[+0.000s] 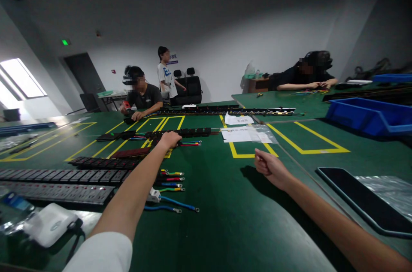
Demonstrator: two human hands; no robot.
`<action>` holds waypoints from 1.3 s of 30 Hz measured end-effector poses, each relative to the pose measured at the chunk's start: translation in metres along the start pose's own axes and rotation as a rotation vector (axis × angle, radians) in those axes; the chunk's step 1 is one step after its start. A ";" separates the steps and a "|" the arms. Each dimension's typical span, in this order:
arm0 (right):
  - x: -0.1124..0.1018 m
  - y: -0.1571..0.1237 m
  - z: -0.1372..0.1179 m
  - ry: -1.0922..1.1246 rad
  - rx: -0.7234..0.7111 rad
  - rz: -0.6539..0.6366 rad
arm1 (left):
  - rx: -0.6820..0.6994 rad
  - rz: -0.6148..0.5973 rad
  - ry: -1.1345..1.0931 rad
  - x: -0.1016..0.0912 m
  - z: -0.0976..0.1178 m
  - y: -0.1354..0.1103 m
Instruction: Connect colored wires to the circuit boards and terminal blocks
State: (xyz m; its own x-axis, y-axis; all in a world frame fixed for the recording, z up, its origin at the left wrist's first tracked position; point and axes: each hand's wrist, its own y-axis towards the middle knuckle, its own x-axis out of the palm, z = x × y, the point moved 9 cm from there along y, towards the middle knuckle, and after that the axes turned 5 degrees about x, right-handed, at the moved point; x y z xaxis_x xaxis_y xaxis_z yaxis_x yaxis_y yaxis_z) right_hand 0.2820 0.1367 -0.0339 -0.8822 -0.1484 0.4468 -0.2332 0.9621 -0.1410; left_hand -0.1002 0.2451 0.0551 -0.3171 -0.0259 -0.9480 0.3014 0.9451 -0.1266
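Observation:
My left hand (169,139) reaches far out over the green table and closes on the middle of a long black power strip assembly (196,132) with coloured wires at its side. My right hand (268,165) hovers above the table to the right, fingers curled into a loose fist with nothing visible in it. Several short coloured wires with lugs (172,185) lie below my left forearm. Black socket strips (64,176) lie in rows to the left.
Paper sheets in plastic (246,134) lie ahead on yellow floor-style markings. A blue bin (370,115) stands right, a black tray (363,197) near right. A white device (49,224) sits near left. Three other people are at tables beyond.

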 end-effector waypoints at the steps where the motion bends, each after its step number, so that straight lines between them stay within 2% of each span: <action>1: 0.000 0.000 0.000 0.000 -0.002 -0.001 | -0.035 -0.004 0.001 0.003 -0.008 -0.003; 5: 0.000 0.003 0.001 -0.011 -0.012 -0.011 | -0.177 -0.022 -0.035 0.014 -0.042 -0.019; 9: 0.001 0.005 0.001 -0.012 -0.020 -0.004 | -0.178 -0.027 -0.108 0.015 -0.068 -0.032; 11: 0.001 0.005 0.000 -0.011 -0.028 -0.002 | -0.159 -0.080 -0.143 0.016 -0.080 -0.038; 15: 0.002 0.006 0.000 -0.009 -0.035 0.002 | -0.161 -0.265 -0.224 0.028 -0.103 -0.053; 17: 0.003 0.006 0.000 -0.006 -0.032 -0.002 | -0.183 -0.297 -0.244 0.033 -0.110 -0.061; 22: 0.001 0.010 0.001 -0.003 -0.041 0.016 | -0.277 -0.241 -0.221 0.045 -0.118 -0.077; 27: 0.000 0.015 0.004 -0.008 -0.039 0.018 | -0.270 -0.130 -0.202 0.042 -0.121 -0.083; 35: -0.001 0.018 0.006 -0.047 -0.056 0.017 | -0.269 -0.171 -0.205 0.041 -0.145 -0.094; 39: -0.002 0.022 0.007 -0.064 -0.060 0.022 | -0.221 -0.144 -0.183 0.035 -0.136 -0.090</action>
State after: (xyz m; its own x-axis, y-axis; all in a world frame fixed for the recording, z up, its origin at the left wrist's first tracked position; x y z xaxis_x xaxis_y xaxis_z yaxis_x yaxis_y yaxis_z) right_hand 0.2759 0.1566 -0.0441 -0.9118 -0.1393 0.3862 -0.1900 0.9771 -0.0960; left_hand -0.2605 0.2032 0.0725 -0.1694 -0.2036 -0.9643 0.0567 0.9748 -0.2158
